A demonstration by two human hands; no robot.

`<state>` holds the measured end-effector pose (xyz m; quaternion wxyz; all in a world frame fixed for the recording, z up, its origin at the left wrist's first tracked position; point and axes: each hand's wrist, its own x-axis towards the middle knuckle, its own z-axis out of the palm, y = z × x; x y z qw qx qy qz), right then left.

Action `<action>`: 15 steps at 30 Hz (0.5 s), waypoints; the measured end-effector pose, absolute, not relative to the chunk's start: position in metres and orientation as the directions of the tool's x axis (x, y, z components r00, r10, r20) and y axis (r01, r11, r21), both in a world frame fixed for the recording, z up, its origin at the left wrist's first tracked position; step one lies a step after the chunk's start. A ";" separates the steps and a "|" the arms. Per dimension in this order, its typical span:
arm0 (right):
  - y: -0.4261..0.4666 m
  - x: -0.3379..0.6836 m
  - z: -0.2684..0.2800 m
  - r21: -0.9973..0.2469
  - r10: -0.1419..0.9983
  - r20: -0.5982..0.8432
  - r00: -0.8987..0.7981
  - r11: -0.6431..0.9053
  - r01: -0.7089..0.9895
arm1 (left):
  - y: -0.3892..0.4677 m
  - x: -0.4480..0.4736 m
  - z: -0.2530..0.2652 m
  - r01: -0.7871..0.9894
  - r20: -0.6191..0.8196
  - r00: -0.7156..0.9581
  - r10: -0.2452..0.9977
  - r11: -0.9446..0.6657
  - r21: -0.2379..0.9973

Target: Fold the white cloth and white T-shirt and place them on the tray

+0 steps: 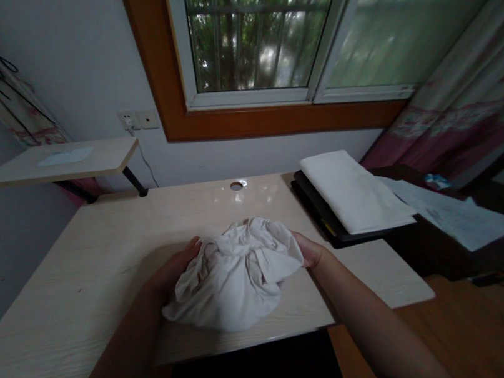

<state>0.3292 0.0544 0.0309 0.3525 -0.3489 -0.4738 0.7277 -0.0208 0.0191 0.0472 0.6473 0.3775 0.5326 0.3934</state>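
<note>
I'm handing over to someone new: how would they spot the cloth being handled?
Start at the pale wooden desk under the window. Near its front edge, the left hand and right hand cup a crumpled white cloth. Unlike the flat folded white cloth at right, it is bunched and wrinkled.

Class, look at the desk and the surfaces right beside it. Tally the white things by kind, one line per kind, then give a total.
Crumpled white cloth, between the left hand and right hand: 1
Folded white cloth on the black tray: 1
White paper sheets to the right: 2, as far as can be told
Total: 4
</note>
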 end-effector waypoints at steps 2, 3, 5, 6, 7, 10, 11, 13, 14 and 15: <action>0.055 0.330 0.029 -0.942 0.871 -0.164 -0.462 -0.278 -0.189 | 0.020 -0.024 0.044 -0.091 -0.433 0.164 0.887 0.450 0.888; 0.056 0.330 0.028 -0.942 0.879 -0.163 -0.448 -0.274 -0.193 | 0.021 -0.025 0.043 -0.083 -0.435 0.150 0.888 0.450 0.889; 0.059 0.333 0.027 -0.940 0.886 -0.167 -0.433 -0.275 -0.200 | 0.024 -0.025 0.045 -0.072 -0.405 0.064 0.912 0.409 0.910; 0.061 0.334 0.027 -0.938 0.887 -0.172 -0.428 -0.280 -0.203 | 0.025 -0.024 0.047 -0.070 -0.377 0.033 0.926 0.379 0.923; 0.064 0.337 0.027 -0.935 0.890 -0.179 -0.419 -0.286 -0.210 | 0.026 -0.023 0.050 -0.075 -0.344 0.025 0.939 0.345 0.936; 0.071 0.345 0.028 -0.931 0.920 -0.177 -0.351 -0.272 -0.244 | 0.027 -0.022 0.061 -0.118 -0.228 0.047 0.973 0.232 0.966; 0.073 0.348 0.029 -0.935 0.941 -0.154 -0.302 -0.237 -0.264 | 0.026 -0.023 0.064 -0.127 -0.185 0.041 0.982 0.189 0.974; 0.078 0.355 0.028 -0.944 0.981 -0.077 -0.180 -0.130 -0.304 | 0.025 -0.027 0.068 -0.104 -0.086 -0.017 0.996 0.084 0.991; 0.079 0.358 0.027 -0.943 0.992 -0.041 -0.123 -0.080 -0.324 | 0.024 -0.031 0.069 -0.090 -0.042 -0.055 0.998 0.037 0.995; 0.081 0.361 0.026 -0.937 0.997 -0.017 -0.075 -0.042 -0.346 | 0.024 -0.034 0.068 -0.085 -0.017 -0.092 0.996 0.010 0.996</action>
